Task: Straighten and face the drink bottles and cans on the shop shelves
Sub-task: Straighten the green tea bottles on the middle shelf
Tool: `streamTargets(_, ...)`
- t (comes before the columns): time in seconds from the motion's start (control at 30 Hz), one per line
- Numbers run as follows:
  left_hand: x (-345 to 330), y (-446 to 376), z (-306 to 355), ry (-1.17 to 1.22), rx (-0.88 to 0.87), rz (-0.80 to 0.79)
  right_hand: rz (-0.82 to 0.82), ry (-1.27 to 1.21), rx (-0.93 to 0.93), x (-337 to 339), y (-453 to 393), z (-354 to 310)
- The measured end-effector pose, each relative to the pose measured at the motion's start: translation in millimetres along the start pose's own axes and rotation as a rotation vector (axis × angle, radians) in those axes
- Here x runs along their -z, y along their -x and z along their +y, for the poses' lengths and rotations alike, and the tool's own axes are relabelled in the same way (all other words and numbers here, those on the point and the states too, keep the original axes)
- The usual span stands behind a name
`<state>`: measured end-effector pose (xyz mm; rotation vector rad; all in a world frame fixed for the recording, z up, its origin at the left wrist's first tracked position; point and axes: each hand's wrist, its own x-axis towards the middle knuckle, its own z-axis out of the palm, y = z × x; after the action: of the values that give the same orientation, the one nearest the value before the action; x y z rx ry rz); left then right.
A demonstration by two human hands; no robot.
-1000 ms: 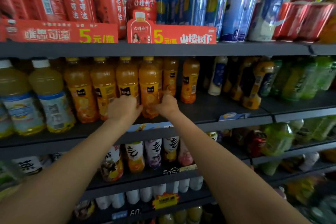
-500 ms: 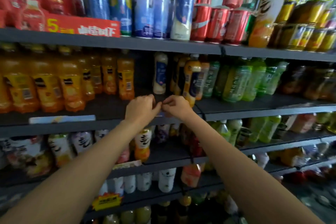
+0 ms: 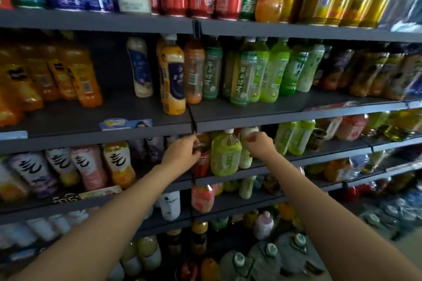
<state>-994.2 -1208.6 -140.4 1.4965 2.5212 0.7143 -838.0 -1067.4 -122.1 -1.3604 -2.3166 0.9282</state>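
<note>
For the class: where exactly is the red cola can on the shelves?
In the head view, the red cola can stands near centre on the third shelf, under the left hand, immediately left of a green bottle.

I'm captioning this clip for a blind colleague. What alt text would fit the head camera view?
Two bare arms reach to a shop shelf: the left hand touches a red can, the right hand grips the top of a pale bottle, with a green bottle between them. Shelves above and below hold rows of drinks.

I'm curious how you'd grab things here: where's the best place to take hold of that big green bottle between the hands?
Probably the narrow shoulder just under the cap of the green bottle, reached from the open front. Its body is wide, and a red can and a pale bottle crowd its sides.
</note>
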Motion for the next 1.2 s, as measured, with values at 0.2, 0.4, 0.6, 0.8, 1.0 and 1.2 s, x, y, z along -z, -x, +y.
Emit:
streamTargets(0.2, -54.6, -49.0, 17.2, 0.022, -0.054, -0.169, -0.188, 0.136, 0.144, -26.1, -34.1, 30.1)
streamTargets(0.4, -96.0, -99.4, 27.5, 0.018, 0.042, -0.231, -0.223, 0.089, 0.174, -43.5, -63.2, 64.3)
streamTargets(0.6, -119.3, -118.8, 33.7, -0.071, 0.199, -0.206, -0.255, 0.054, 0.287, -46.3, -84.5, 88.6)
streamTargets(0.8, -125.5, -88.8, 51.8, -0.031, 0.172, -0.003, -0.22, -0.011, 0.437, -46.6, -85.4, 110.5)
streamTargets(1.0, -142.9, -46.7, 65.9, 0.033, 0.137, 0.0, -0.266, 0.102, 0.451, -59.3, -67.7, 122.6)
streamTargets(1.2, -174.4, 6.4, 73.0, 0.018, 0.007, 0.021, -0.207, 0.003, 0.495, -70.8, -23.8, 175.8)
